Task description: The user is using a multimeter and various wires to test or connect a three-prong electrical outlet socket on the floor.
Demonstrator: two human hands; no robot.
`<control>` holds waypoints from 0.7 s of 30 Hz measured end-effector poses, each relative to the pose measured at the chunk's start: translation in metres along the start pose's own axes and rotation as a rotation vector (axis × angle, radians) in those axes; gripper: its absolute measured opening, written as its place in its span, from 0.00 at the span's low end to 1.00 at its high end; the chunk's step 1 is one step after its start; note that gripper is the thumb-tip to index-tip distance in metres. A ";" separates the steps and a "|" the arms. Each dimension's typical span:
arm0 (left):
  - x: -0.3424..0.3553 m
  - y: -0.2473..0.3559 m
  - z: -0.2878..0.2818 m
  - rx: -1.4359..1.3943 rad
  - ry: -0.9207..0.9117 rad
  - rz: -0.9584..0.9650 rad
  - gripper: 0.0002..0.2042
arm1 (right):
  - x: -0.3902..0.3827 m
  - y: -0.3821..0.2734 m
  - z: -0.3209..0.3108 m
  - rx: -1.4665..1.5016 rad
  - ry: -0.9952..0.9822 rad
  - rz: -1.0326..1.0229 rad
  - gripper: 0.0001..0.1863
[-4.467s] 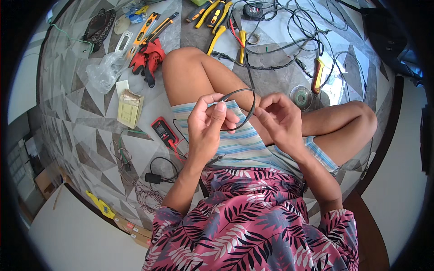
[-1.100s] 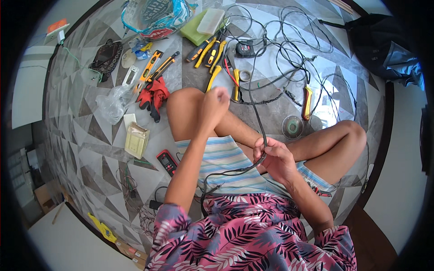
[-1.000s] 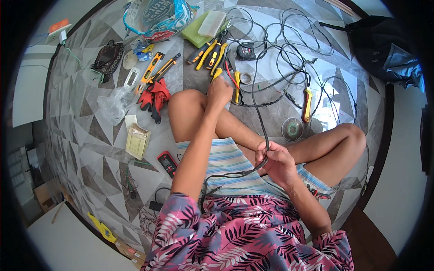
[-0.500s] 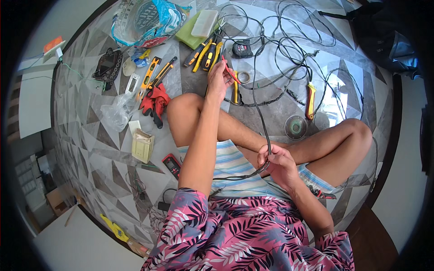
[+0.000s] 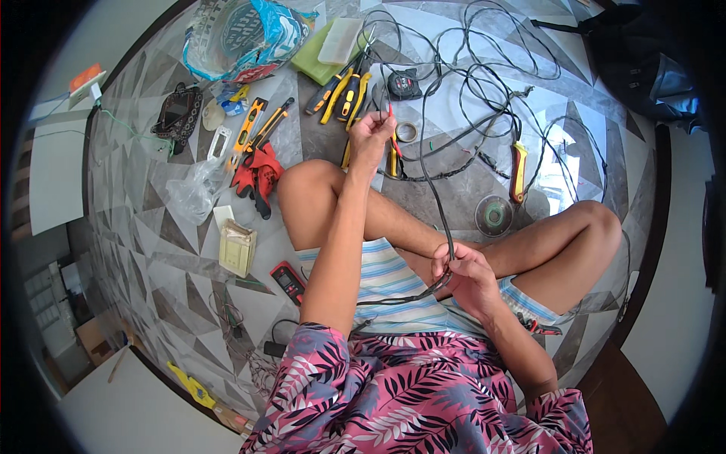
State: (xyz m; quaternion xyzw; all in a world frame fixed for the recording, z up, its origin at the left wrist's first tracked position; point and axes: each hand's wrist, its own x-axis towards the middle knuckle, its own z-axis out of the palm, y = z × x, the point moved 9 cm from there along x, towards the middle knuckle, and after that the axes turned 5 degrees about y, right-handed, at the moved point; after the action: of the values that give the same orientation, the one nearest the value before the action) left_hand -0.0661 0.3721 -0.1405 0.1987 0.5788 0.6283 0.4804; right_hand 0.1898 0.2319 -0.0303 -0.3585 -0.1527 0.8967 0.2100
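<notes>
My left hand [image 5: 369,136] is closed around a slim red tool [image 5: 392,110] whose exact kind I cannot make out. Low over my lap, my right hand [image 5: 470,278] pinches a black cable [image 5: 432,189], which rises from those fingers toward the tangled black cable loops [image 5: 473,76] on the floor. More cable trails left from the right hand across my striped shorts [image 5: 386,272]. Beyond the left hand lie yellow-and-black pliers [image 5: 349,98], a black tape measure [image 5: 404,84] and a tape roll [image 5: 407,132]. Yellow handles [image 5: 393,163] show just below the red tool.
On the right lie a yellow-and-red handled knife [image 5: 518,172], a round disc [image 5: 494,216] and a black bag [image 5: 635,60]. Leftward are red gloves [image 5: 259,172], an orange level [image 5: 249,123], a cream switch box [image 5: 237,248], a red-black meter [image 5: 287,282] and a blue plastic bag [image 5: 249,38].
My left hand has shifted slightly down and turned, so the red tool now points more upright. The right hand keeps its grip on the cable in the same place.
</notes>
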 end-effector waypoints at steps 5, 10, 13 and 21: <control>-0.005 0.008 0.002 0.037 -0.022 0.059 0.09 | 0.001 0.001 0.000 -0.014 -0.002 -0.002 0.15; -0.011 0.009 0.008 -0.094 -0.019 -0.006 0.11 | 0.001 0.002 -0.001 -0.013 0.002 0.001 0.15; -0.013 0.009 0.008 -0.149 -0.010 -0.030 0.12 | 0.001 0.002 -0.004 -0.034 0.072 -0.009 0.15; -0.014 0.007 0.005 -0.218 -0.011 -0.078 0.12 | 0.000 0.001 -0.003 -0.031 0.067 -0.014 0.15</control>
State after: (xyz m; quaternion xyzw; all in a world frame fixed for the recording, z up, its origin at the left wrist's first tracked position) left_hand -0.0579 0.3643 -0.1284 0.1260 0.5118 0.6672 0.5264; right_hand 0.1917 0.2314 -0.0321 -0.3904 -0.1619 0.8803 0.2156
